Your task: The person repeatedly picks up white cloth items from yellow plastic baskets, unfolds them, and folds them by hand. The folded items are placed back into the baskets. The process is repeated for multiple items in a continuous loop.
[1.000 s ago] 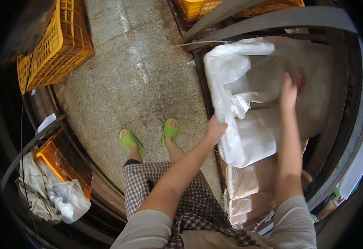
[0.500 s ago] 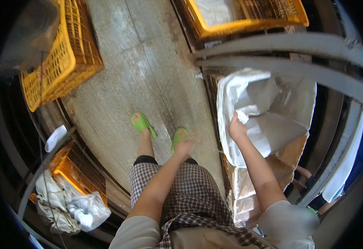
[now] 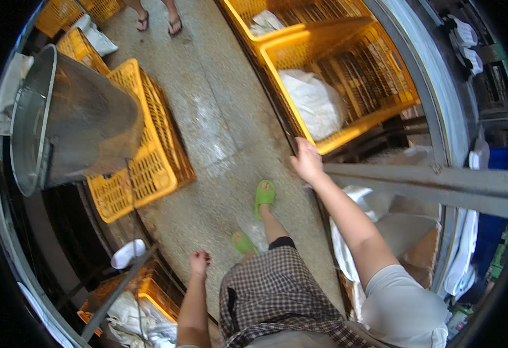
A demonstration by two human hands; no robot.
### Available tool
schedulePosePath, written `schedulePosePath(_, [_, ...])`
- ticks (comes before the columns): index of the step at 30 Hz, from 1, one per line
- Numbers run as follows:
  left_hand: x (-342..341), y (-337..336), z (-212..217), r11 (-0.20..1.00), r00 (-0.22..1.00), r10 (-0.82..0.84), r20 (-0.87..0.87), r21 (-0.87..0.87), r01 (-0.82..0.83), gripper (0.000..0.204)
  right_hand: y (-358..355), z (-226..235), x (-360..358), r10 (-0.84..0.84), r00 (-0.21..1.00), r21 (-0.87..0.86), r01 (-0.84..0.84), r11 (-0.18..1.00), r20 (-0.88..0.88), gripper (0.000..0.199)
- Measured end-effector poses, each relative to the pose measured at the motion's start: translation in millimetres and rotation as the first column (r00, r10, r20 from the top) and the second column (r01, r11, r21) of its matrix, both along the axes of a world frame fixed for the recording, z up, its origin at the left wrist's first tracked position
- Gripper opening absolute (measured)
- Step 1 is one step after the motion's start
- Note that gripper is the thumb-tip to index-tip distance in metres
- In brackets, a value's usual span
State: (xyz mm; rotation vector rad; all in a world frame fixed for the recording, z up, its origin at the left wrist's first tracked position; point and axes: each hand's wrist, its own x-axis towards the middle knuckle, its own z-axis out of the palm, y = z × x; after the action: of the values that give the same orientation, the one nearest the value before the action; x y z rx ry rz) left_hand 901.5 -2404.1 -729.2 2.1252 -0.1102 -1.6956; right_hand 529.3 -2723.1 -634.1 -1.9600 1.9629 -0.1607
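Note:
My right hand (image 3: 308, 162) reaches forward beside the near corner of a yellow plastic crate (image 3: 336, 141), thumb apart from the fingers. Whether its fingertips touch the rim I cannot make out. Inside that crate lies a white bag or cloth bundle (image 3: 313, 103). Under my right forearm, past a grey metal bar (image 3: 416, 184), stands a box with a white plastic liner (image 3: 346, 246). My left hand (image 3: 200, 263) hangs low over the floor, fingers loosely bent and holding nothing. Near it is a yellow crate (image 3: 161, 298) with pale plastic bags (image 3: 132, 316).
A large metal drum (image 3: 91, 116) rests on a stacked yellow crate (image 3: 149, 133) at left. More yellow crates (image 3: 82, 49) stand behind it. Another person's sandalled feet (image 3: 174, 24) are at the far end of the concrete aisle (image 3: 207, 116). A white object (image 3: 128, 254) sits on the left rail.
I have stepped forward along the aisle. My right hand has left the white liner and is now by the yellow crate. My left hand has swung out to the left.

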Motion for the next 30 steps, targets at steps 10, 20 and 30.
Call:
schedulePosePath(10, [-27.0, -56.8, 22.6, 0.963, 0.967, -0.252, -0.032, -0.102, 0.248, 0.017, -81.1, -33.3, -41.2, -0.132, 0.97, 0.417, 0.209, 0.884, -0.206, 0.044])
schedulePosePath(20, [-2.3, -79.8, 12.7, 0.906, 0.92, -0.386, 0.073, -0.156, 0.393, 0.021, -101.3, -103.3, -54.0, -0.227, 0.933, 0.461, 0.338, 0.821, -0.281, 0.041])
schedulePosePath(30, [-8.6, -77.0, 24.0, 0.814, 0.813, -0.558, 0.166, -0.084, 0.576, 0.03, -111.1, -103.0, -56.9, -0.21, 0.933, 0.546, 0.343, 0.764, -0.293, 0.038])
